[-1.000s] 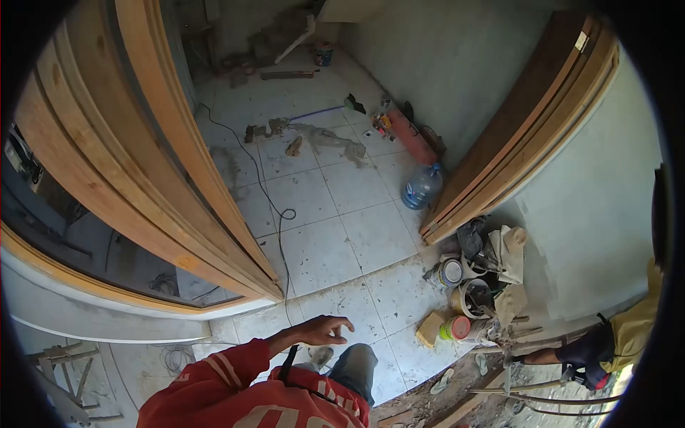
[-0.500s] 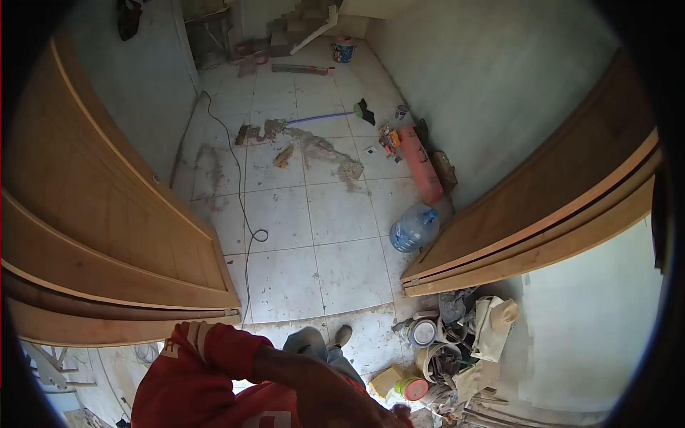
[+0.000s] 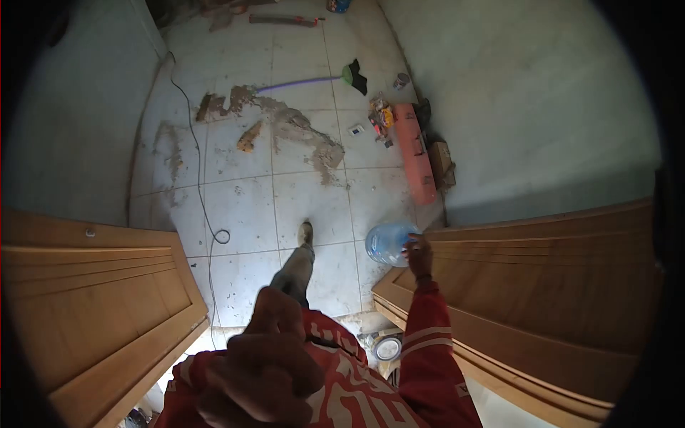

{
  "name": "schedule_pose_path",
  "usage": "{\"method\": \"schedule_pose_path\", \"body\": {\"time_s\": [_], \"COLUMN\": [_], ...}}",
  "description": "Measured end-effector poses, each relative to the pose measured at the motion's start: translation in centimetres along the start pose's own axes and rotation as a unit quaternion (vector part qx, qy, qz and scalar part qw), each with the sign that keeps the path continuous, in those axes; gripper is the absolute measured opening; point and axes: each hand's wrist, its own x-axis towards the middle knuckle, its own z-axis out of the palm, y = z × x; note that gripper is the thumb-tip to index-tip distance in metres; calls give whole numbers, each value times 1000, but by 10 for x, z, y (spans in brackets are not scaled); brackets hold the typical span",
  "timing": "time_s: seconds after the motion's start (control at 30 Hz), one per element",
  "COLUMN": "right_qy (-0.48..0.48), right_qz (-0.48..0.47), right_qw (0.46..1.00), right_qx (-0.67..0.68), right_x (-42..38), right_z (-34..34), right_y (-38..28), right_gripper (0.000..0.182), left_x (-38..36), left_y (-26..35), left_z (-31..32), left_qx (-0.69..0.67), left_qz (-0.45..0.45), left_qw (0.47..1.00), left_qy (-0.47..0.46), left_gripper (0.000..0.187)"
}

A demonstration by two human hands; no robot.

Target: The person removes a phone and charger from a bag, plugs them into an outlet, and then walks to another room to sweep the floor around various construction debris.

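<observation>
A clear blue water jug [image 3: 387,244] is on the tiled floor beside the right-hand door. My right hand [image 3: 419,258] reaches down to its neck end, fingers curled around it and hiding the neck. Close under the camera is my left hand [image 3: 260,371], large and blurred, its fingers folded in and nothing showing between them. It is raised in front of my red jacket [image 3: 342,371], well away from the jug.
Wooden doors flank me, one left [image 3: 107,285] and one right [image 3: 521,285]. A black cord [image 3: 203,192] runs along the floor at left. Ahead lie rubble [image 3: 292,125], a purple-handled broom [image 3: 300,83] and a long red case [image 3: 414,153]. A bucket [image 3: 387,348] stands behind the right door.
I have stepped forward between the doors, one foot now on the inner tiles. My right arm has stretched out to the jug. My left hand has come up close to the camera.
</observation>
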Motion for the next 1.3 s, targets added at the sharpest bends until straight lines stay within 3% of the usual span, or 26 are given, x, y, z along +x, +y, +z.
{"method": "schedule_pose_path", "body": {"time_s": [0.03,0.07,0.13,0.17,0.27,0.37,0.43,0.5,0.53,0.57,0.6,0.63,0.67,0.73,0.77,0.8,0.87,0.97,1.0,1.07,1.1,1.13,1.17,1.2,1.23,1.3], "right_qy": [-3,-37,-88,-118,-140,-133,-121,-107,-103,-104,-104,-105,-100,-72,-60,-52,-80,-94,-100,-119,-140,-147,-159,-171,-178,-198], "right_qz": [52,135,246,57,366,434,450,455,451,446,438,427,414,356,326,284,167,146,122,106,103,119,139,168,184,230], "right_qw": [998,990,965,968,915,889,884,883,886,888,893,898,905,932,943,954,974,980,985,985,983,982,977,971,966,947], "right_qx": [-42,8,-15,-215,-98,-63,-51,-42,-36,-34,-30,-26,-22,14,43,75,131,98,72,72,55,21,17,3,38,109], "right_x": [4,-4,-34,-60,-79,-21,45,124,171,220,272,328,383,518,589,660,812,998,1047,1133,1167,1199,1234,1259,1281,1315], "right_z": [20,34,57,57,54,46,45,44,45,46,48,49,48,40,40,45,65,133,160,224,260,297,338,373,416,500], "right_y": [11,14,84,94,77,50,37,27,23,18,12,4,-3,-21,-37,-58,-86,-215,-229,-233,-234,-235,-219,-197,-164,-80], "right_gripper": [25,26,26,27,24,21,19,17,16,15,15,14,13,13,12,12,18,18,18,17,20,20,21,22,22,21], "left_x": [26,52,109,140,234,314,369,421,446,469,490,509,523,536,529,523,467,342,273,214,178,132,162,173,153,170], "left_y": [22,47,92,114,168,211,256,323,367,413,460,508,553,633,681,732,832,927,954,971,973,982,989,1003,1016,1037], "left_z": [10,20,47,65,121,151,159,169,172,177,184,193,204,227,238,233,216,183,151,127,110,82,108,119,110,119], "left_qx": [-106,-217,-360,-403,-488,-465,-457,-453,-206,59,323,567,767,898,905,870,826,686,687,523,510,512,513,515,499,446], "left_qz": [1,-28,-61,-65,-92,145,275,325,343,342,322,280,217,170,113,187,232,190,169,150,171,91,22,-34,68,104], "left_qw": [994,976,931,912,857,865,838,821,908,930,884,770,602,365,206,147,-2,-19,-117,18,81,14,76,66,127,156], "left_qy": [-6,-10,-27,-32,137,122,116,121,129,121,104,80,56,176,354,433,513,702,697,839,839,854,854,854,855,875], "left_gripper": [19,9,30,39,36,29,29,30,29,29,29,30,32,26,20,19,20,28,30,30,29,25,24,28,32,29]}}
